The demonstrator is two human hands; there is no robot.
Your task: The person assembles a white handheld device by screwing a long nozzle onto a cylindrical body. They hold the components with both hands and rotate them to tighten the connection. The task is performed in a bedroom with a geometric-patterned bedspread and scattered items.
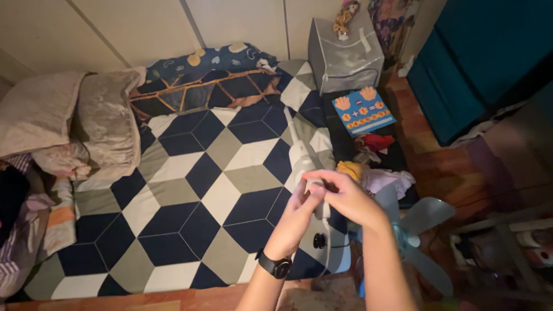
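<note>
Both of my hands meet on the handle of a white stick vacuum [300,154], whose thin tube reaches away over the bed. My left hand [300,214], with a black watch on its wrist, grips the handle from below. My right hand [344,196] closes over the top of the same handle. The vacuum's nozzle end rests on a bedspread [190,190] patterned in navy, grey and white cubes.
Pillows [86,121] and folded blankets lie at the bed's left. A grey storage box [344,55] stands at the back, with a blue toy board [363,110] and loose clothes [380,178] beside the bed. A pale blue fan [417,230] stands at the lower right, a teal cabinet [484,63] beyond.
</note>
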